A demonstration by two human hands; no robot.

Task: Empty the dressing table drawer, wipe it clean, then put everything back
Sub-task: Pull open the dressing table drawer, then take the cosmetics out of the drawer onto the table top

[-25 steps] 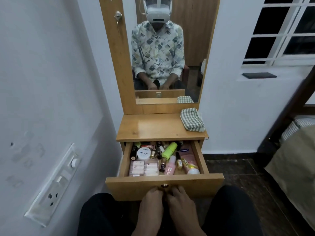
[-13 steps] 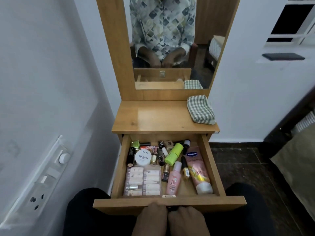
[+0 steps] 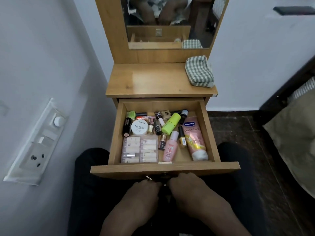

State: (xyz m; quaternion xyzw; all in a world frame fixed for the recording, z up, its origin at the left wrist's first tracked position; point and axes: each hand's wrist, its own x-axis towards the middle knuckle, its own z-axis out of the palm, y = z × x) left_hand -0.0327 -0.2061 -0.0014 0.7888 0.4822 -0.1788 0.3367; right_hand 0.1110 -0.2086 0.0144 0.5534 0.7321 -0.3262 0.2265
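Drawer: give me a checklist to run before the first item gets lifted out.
1. Drawer pulled out enough to reach everything: ok.
2. Tabletop has bare space for the items: ok.
3. Checked cloth ready on the tabletop's right side for wiping: ok.
4. Left hand and right hand free: not ok, both at the drawer front by the handle.
5. Caps tight on the Vaseline tube and the green bottle: cannot tell.
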